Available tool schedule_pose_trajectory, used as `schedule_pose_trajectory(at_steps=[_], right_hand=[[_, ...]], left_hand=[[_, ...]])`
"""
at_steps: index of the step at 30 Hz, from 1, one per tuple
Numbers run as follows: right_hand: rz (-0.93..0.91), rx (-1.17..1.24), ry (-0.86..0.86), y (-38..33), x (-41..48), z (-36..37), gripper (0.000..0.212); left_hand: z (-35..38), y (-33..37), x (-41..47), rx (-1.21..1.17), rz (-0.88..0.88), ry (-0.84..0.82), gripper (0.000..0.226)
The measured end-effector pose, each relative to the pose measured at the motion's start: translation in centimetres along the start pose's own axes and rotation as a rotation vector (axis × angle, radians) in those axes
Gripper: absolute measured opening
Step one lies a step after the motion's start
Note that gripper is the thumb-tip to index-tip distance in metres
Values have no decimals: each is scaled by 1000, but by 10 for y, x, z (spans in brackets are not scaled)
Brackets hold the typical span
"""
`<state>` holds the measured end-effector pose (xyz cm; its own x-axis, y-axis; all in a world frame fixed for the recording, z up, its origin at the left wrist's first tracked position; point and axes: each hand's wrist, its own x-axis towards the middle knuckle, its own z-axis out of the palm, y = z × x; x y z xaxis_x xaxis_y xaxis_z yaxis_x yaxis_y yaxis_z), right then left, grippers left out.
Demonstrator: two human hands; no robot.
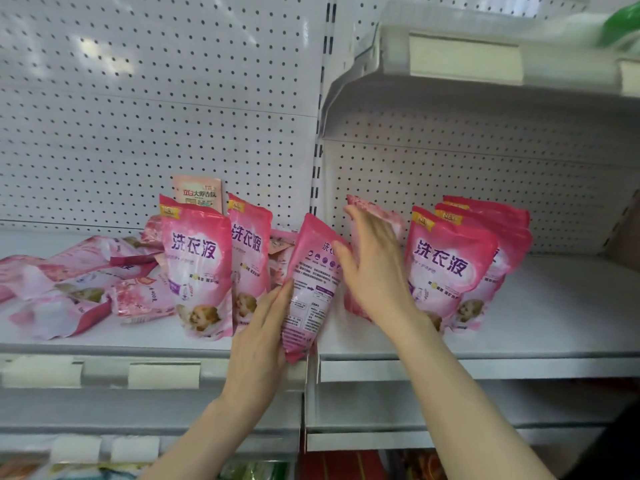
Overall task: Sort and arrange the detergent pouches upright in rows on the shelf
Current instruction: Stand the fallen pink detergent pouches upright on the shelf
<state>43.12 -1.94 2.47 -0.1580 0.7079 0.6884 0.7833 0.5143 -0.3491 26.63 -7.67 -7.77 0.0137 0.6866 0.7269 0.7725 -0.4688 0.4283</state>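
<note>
Pink detergent pouches stand and lie on a white shelf (pixel 519 344). My left hand (pixel 258 344) grips the lower left side of a pink pouch (pixel 311 292) that shows its back label and leans at the shelf's front edge. My right hand (pixel 374 268) lies flat, fingers spread, against another pink pouch (pixel 381 216) behind it, its thumb touching the held pouch. Two upright pouches (pixel 199 268) stand left of my hands. A row of upright pouches (pixel 450 268) stands to the right. Several pouches lie flat in a loose pile (pixel 79 285) at far left.
A paler small pouch (pixel 198 195) stands against the pegboard back wall (pixel 156 98). An upper shelf (pixel 485 57) overhangs on the right, with a green item (pixel 623 26) on it. Blank price-tag holders (pixel 164 375) line the front rail. Lower shelves hold other goods.
</note>
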Motion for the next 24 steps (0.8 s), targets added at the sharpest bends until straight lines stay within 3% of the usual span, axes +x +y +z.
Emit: schedule_pose_trajectory(at_steps=[3, 6, 8, 12, 15, 19, 21, 24], right_hand=[[85, 74, -288, 4, 7, -3, 48], [133, 270, -249, 4, 11, -18, 21], [115, 276, -165, 1, 12, -26, 23], [-17, 79, 50, -13, 27, -35, 29], [-12, -122, 146, -14, 38, -37, 29], [38, -231, -15, -10, 38, -30, 20], [17, -219, -21, -8, 32, -29, 18], [-58, -220, 217, 1, 19, -45, 22]], left_hand=[[-2, 1, -5, -189, -99, 145, 57], [-2, 0, -3, -264, -130, 228, 46], [-5, 1, 7, -248, -132, 214, 42], [-5, 8, 28, -234, -96, 46, 51], [5, 17, 30, -196, -98, -148, 63], [28, 22, 27, -105, -122, -357, 77], [38, 22, 27, -126, -139, -385, 87], [45, 20, 28, -213, -165, -327, 102]])
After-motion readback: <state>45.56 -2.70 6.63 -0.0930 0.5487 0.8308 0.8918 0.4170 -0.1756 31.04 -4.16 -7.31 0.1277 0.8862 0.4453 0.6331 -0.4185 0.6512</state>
